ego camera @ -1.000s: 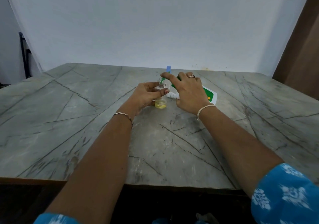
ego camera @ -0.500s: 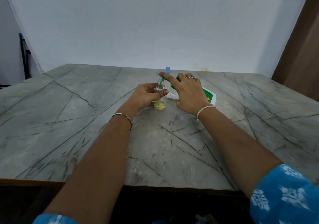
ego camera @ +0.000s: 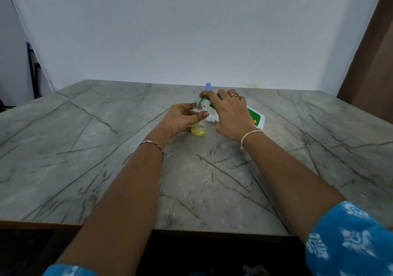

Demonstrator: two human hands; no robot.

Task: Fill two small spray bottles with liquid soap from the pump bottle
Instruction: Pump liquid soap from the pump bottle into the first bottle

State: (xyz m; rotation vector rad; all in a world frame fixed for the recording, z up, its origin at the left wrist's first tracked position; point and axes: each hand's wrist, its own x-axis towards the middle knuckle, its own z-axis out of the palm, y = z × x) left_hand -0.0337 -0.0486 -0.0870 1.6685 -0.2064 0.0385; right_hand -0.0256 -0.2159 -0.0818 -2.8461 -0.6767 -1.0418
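While the left hand [ego camera: 180, 119] wraps round the small spray bottle [ego camera: 198, 126], its thumb lies across the front of the clear wall and its fingers curl round the far side. It is a close grip on the upper half, just under the open neck. Below that grip the bottle stands on the table [ego camera: 85, 148], with a shallow layer of yellow liquid [ego camera: 198, 131] in its bottom.

The right hand [ego camera: 231, 116] is curled over the pump bottle [ego camera: 256, 118], which it holds tilted. The white and green body juts out past the heel of the hand, down toward the tabletop. The index finger reaches forward and bends over the green spout [ego camera: 203, 100], and the other fingers fold round the top of the bottle. The spout slants down from under that fingertip to the spray bottle's neck, right above the left thumb. Whether soap is running cannot be made out.

Between the two grips, just beside the right thumb, lies a small white piece [ego camera: 212, 118]; what it is cannot be told. A blue cap [ego camera: 208, 86] shows just beyond the right index finger, and whatever it sits on is hidden. The left wrist wears a chain bracelet [ego camera: 154, 146], the right wrist a pale thread band [ego camera: 251, 135], and a right finger a ring [ego camera: 234, 94].
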